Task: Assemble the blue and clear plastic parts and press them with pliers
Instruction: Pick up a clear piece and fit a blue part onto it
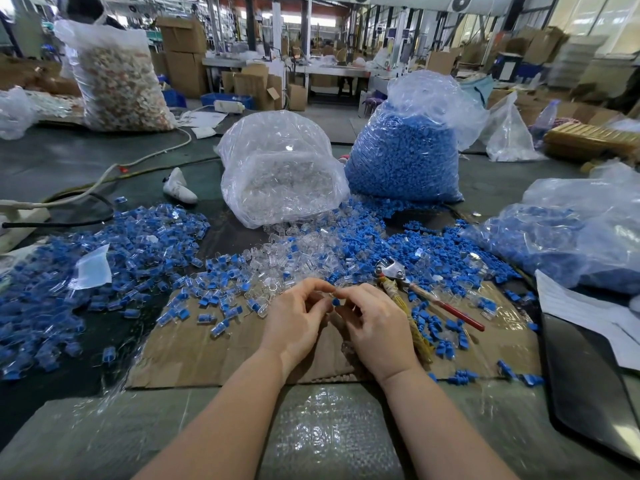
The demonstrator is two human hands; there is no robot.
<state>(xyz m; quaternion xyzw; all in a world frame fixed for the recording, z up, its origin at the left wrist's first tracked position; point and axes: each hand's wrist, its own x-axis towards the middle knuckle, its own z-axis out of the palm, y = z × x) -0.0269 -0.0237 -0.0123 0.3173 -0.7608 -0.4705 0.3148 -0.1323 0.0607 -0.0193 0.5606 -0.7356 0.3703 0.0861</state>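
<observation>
Both my hands meet over the cardboard (214,355) at desk (69,157) centre. Left hand (294,323) has fingers curled, thumb and forefinger pinching a small clear part (333,291), hard to make out. Right hand (375,327) is curled too, fingertips pinching a blue part (336,302) just below the clear one; the two parts are touching or nearly so, can't tell if seated. Pliers (408,289) lie on the cardboard just right of my right hand, metal head toward the piles, one handle red, the other wrapped in yellowish tape, nobody holding them. Loose clear parts (277,254) are heaped ahead of my hands, spilling from the clear bag (280,168). Loose blue parts (415,251) spread to the right in front of the blue bag (405,157). On the left lies a big pile (104,258) of blue-and-clear pieces, apparently joined. Another bag (568,237) of blue parts sits far right, with papers (588,313) beside it. White cable (138,161) runs across the desk at left rear.
</observation>
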